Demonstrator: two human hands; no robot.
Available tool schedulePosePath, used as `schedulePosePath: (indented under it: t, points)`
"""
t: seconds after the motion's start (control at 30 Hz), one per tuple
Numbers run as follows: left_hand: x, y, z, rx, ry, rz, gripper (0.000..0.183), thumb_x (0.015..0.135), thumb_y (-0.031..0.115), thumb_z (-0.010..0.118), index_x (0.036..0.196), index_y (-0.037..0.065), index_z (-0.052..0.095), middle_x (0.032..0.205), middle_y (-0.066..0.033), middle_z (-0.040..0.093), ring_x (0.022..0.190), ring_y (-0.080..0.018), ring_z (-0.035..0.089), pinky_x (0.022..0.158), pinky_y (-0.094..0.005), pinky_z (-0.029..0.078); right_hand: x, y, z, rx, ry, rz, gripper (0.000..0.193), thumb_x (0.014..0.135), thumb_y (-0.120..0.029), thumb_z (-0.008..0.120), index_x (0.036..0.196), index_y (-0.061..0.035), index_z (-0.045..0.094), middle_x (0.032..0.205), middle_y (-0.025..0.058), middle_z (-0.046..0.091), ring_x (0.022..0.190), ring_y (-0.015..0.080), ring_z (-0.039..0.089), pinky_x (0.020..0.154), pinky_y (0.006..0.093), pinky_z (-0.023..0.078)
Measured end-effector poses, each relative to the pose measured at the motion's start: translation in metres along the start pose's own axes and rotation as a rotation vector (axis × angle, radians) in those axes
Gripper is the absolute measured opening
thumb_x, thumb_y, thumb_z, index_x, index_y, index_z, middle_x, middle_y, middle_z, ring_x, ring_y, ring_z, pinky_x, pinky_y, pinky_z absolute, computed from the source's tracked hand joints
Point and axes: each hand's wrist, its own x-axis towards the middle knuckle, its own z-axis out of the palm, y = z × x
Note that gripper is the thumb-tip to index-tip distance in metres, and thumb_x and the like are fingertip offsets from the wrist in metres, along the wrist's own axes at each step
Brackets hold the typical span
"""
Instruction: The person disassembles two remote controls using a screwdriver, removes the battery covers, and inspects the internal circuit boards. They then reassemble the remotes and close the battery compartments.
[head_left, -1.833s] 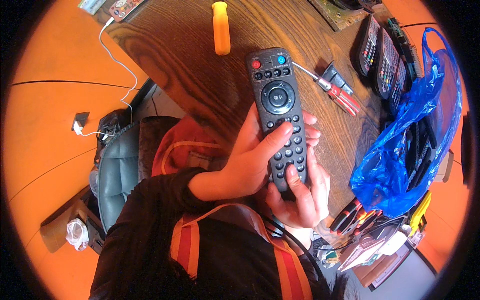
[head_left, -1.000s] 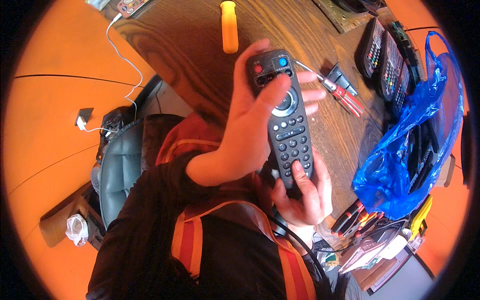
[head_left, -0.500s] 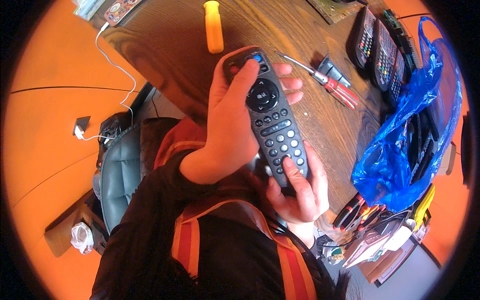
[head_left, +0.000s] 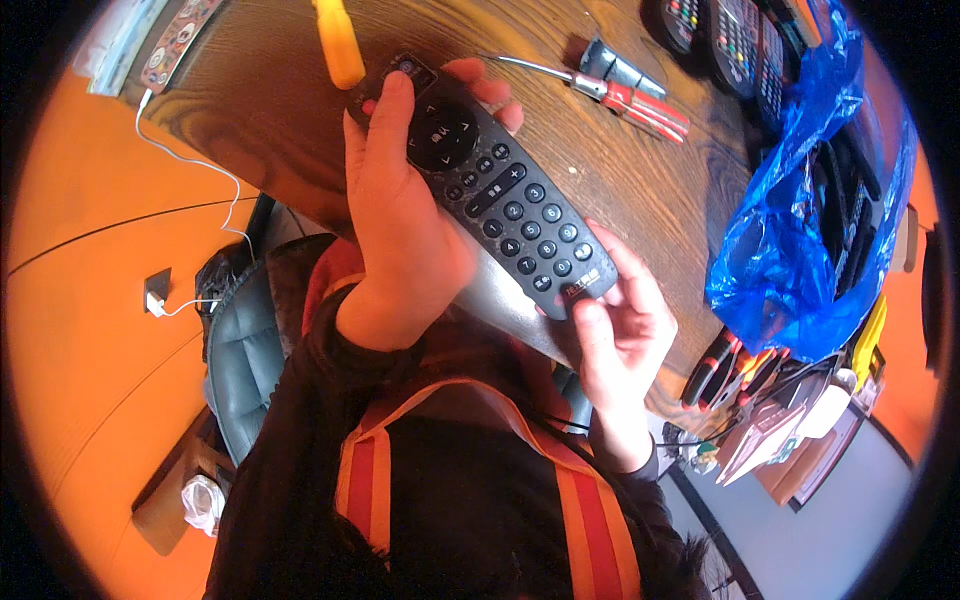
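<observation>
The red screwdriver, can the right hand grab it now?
Probably yes: only tabletop shows between the right hand and the red screwdriver. That hand holds the remote, though, so it might have to let go first.

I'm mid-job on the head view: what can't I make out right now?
All in the head view:
- The remote's back: faces away from the camera.
- Part of the remote's upper face: covered by the left hand's thumb.
- Some left finger lengths: behind the remote.
- The yellow handle's far end: cut off by the top edge.
- The blue bag's full contents: hidden by its folds.
</observation>
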Motion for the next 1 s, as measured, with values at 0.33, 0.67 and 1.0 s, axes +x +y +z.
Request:
schedulePosePath:
  t: [0.33,0.67,1.0]
  points:
    - [0.0,0.0,-0.007,-0.067,-0.067,-0.097,0.018,0.091,0.02,0.043,0.103,0.006,0.044,0.095,-0.0126,0.058,0.083,-0.0224,0.059,0.078,-0.0404,0.049,0.004,-0.004,-0.005,0.003,0.045,0.045,0.021,0.082,-0.001,0.056,0.102,0.0057,0.055,0.094,0.0102,0.061,0.083,0.0116,0.057,0.077,0.0257,0.045]
    - [-0.005,-0.001,-0.004,0.186,-0.253,0.041,0.03,0.092,0.028,0.041,0.107,0.003,0.046,0.098,-0.0098,0.055,0.083,-0.0193,0.054,0.078,-0.0334,0.044,0.006,-0.003,-0.001,0.059,0.062,0.008,0.023,0.083,-0.005,0.055,0.104,0.0055,0.054,0.091,0.0101,0.062,0.076,0.0101,0.056,0.067,0.0234,0.046]
    - [-0.033,-0.009,-0.001,0.324,-0.412,0.032,0.039,0.087,0.019,0.051,0.12,0.006,0.035,0.108,-0.0212,0.054,0.095,-0.0297,0.058,0.083,-0.0386,0.047,0.006,-0.02,-0.022,-0.224,0.086,-0.027,0.02,0.077,-0.005,0.061,0.096,0.0015,0.062,0.084,0.0067,0.064,0.075,0.0105,0.058,0.068,0.023,0.045]
